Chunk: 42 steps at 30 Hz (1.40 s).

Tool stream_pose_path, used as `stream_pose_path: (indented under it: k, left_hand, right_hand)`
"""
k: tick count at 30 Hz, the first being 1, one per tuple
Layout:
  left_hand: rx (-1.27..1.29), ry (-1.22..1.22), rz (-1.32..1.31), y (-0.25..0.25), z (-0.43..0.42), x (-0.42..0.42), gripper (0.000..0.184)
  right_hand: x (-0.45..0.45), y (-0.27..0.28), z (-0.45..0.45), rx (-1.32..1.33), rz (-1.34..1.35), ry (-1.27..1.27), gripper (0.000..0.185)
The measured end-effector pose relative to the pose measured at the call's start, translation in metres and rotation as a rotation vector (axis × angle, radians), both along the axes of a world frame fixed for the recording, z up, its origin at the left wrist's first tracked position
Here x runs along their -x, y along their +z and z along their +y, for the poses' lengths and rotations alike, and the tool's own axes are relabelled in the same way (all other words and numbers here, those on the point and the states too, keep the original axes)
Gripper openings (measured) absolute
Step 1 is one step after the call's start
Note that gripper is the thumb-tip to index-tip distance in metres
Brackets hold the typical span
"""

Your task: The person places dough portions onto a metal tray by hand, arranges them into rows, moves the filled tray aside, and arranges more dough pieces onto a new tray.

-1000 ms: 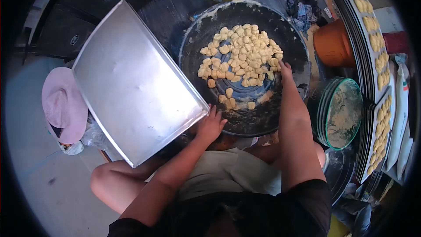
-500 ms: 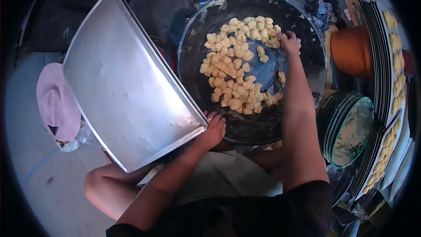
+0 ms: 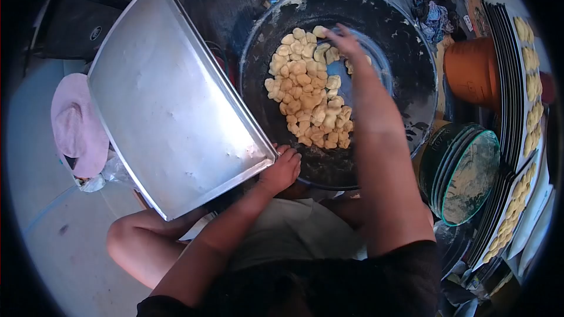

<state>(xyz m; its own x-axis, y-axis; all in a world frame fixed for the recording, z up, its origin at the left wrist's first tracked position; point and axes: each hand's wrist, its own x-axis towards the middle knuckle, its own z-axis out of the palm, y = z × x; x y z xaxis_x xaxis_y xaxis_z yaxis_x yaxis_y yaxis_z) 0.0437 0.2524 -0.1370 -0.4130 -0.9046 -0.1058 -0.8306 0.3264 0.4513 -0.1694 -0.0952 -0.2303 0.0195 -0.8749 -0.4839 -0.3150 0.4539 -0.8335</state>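
Dough pieces (image 3: 305,85): small, rounded, irregular lumps, pale cream to yellowish tan, the lower ones somewhat darker; surfaces look matte. They press against one another in a dense, curved heap. Location: inside a large black basin (image 3: 405,58), mostly on the left half of its floor; pale residue marks the basin's rim.

Right hand (image 3: 348,47): over the basin, at the heap's upper right edge, motion-blurred. Fingers are extended and slightly apart, pointing up and left, just beside the uppermost lumps; contact cannot be determined. A few lumps lie near the wrist, partly hidden by it. Most of the heap lies left of and below this hand.

Left hand (image 3: 282,170): at the lower right corner of a tilted metal tray (image 3: 176,105), fingers bent, touching the corner beside the basin's near rim; cannot tell whether they clamp it. The heap lies above and to the right of it.
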Motion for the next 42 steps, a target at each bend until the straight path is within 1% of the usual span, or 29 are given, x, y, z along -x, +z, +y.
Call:
stream_pose_path:
  k: [1,3,4,5,6,8,10,12,14,15,16,18,20,22,23,26,27,28,30,31,32,33,34,35,37,38,39,41,42]
  left_hand:
    - [0.008,-0.011,-0.013,0.001,-0.001,0.0,0.024]
    - [0.021,-0.028,-0.037,0.002,-0.002,-0.001,0.025]
    - [0.014,-0.016,-0.021,0.003,-0.001,-0.001,0.027]
    - [0.01,-0.005,-0.002,0.003,-0.003,-0.001,0.03]
    - [0.004,0.004,0.017,0.003,-0.003,-0.001,0.033]
    - [-0.015,0.053,0.036,0.004,-0.005,0.001,0.045]
    - [-0.039,0.168,0.059,0.007,-0.007,0.006,0.059]
    - [-0.122,0.38,0.109,0.015,-0.029,0.019,0.073]
    - [-0.091,0.638,0.27,-0.01,-0.068,0.026,0.074]
    - [-0.032,0.714,0.236,-0.035,-0.089,0.025,0.075]
    - [0.033,0.795,0.2,-0.057,-0.107,0.023,0.077]
    - [-0.155,0.817,0.112,-0.07,-0.131,0.031,0.079]
    - [-0.362,0.811,0.001,-0.063,-0.148,0.034,0.089]
    - [-0.638,0.574,0.028,-0.043,-0.152,0.011,0.093]
    - [-0.647,0.461,-0.051,-0.043,-0.147,0.01,0.098]
    - [-0.59,0.19,-0.232,-0.052,-0.116,0.014,0.109]
    - [-0.555,0.112,-0.283,-0.052,-0.107,0.019,0.112]
    - [-0.517,0.084,-0.26,-0.045,-0.099,0.026,0.118]
    - [-0.361,0.098,-0.276,-0.055,-0.088,0.038,0.106]
    - [-0.283,0.106,-0.286,-0.061,-0.082,0.041,0.1]
    - [-0.233,0.151,-0.237,-0.066,-0.083,0.042,0.081]
    - [-0.31,0.186,-0.15,-0.065,-0.086,0.043,0.075]
    - [-0.386,0.221,-0.062,-0.062,-0.09,0.044,0.069]
    - [-0.453,0.255,0.024,-0.057,-0.095,0.043,0.064]
    - [-0.367,0.32,0.124,-0.053,-0.089,0.047,0.064]
    - [-0.367,0.354,0.162,-0.042,-0.087,0.05,0.067]
    - [-0.363,0.388,0.2,-0.03,-0.084,0.054,0.071]
    - [-0.305,0.514,0.311,-0.001,-0.078,0.07,0.081]
    - [-0.26,0.524,0.477,0.002,-0.078,0.079,0.08]
  right_hand:
    - [-0.036,0.022,0.024,0.004,0.334,0.236,0.103]
    - [-0.09,-0.001,0.048,0.082,0.569,0.523,0.115]
    - [-0.096,-0.029,0.061,0.228,0.406,0.629,0.115]
    - [-0.089,-0.018,0.071,0.188,0.332,0.822,0.113]
    - [-0.078,0.0,0.089,0.141,0.253,1.011,0.111]
    - [-0.053,0.064,0.108,-0.021,0.3,1.366,0.103]
    - [-0.018,0.063,0.085,-0.39,-0.203,1.429,0.097]
    - [0.028,0.083,0.075,-0.482,-0.045,0.852,0.094]
    - [0.041,0.063,0.097,-0.227,0.433,0.466,0.094]
    - [0.047,0.04,0.113,-0.088,0.666,0.263,0.093]
    - [0.045,-0.02,0.138,-0.04,0.665,0.241,0.102]
    - [-0.01,0.016,0.187,-0.217,0.719,0.574,0.106]
    - [-0.002,0.036,0.205,-0.235,0.411,0.794,0.11]
    - [0.035,0.062,0.194,-0.347,0.223,0.89,0.121]
    - [0.049,0.07,0.188,-0.398,0.128,0.936,0.126]
    - [0.046,0.051,0.253,-0.253,0.665,0.955,0.142]
    - [0.024,0.045,0.274,-0.125,0.759,0.835,0.148]
    - [0.006,0.04,0.282,-0.107,0.735,0.722,0.145]
    - [-0.017,0.053,0.284,-0.008,0.628,0.558,0.13]
    - [-0.015,0.046,0.283,-0.01,0.621,0.564,0.126]
    - [-0.013,0.034,0.278,-0.006,0.614,0.566,0.123]
    - [-0.011,0.029,0.271,0.0,0.607,0.565,0.12]
    - [-0.008,0.029,0.266,0.033,0.592,0.517,0.105]
    - [-0.004,0.025,0.261,0.104,0.498,0.515,0.103]
    - [0.017,-0.004,0.25,0.251,0.306,0.515,0.098]
    - [0.025,-0.008,0.243,0.214,0.14,0.46,0.09]
    - [0.032,0.008,0.235,0.137,0.033,0.468,0.089]
    - [0.037,0.081,0.207,0.001,-0.181,0.506,0.086]
    - [0.034,0.13,0.194,0.001,-0.07,0.585,0.084]
